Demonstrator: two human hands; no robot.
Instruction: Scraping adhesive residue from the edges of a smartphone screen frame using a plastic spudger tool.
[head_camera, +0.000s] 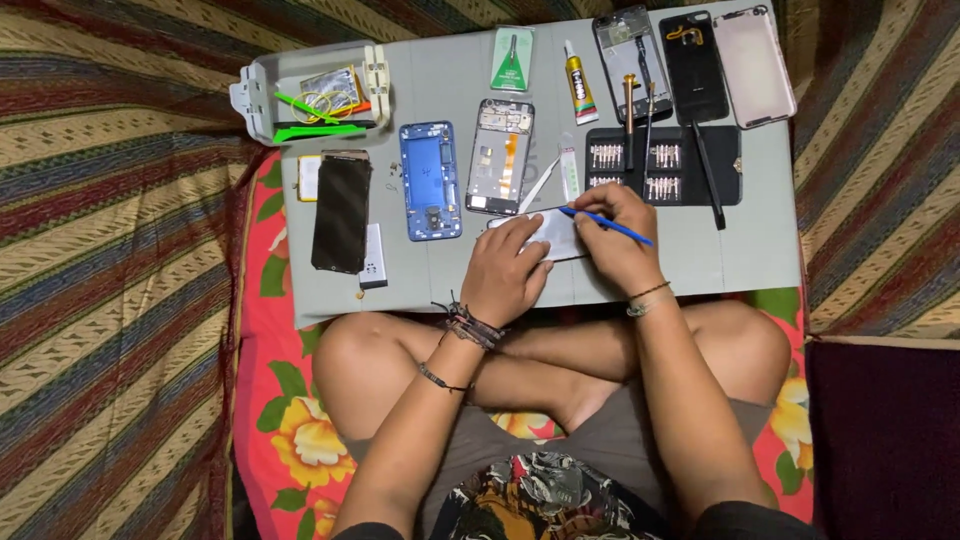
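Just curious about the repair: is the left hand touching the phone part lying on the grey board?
Touching. The head view shows the left hand pressed flat on the pale phone part.
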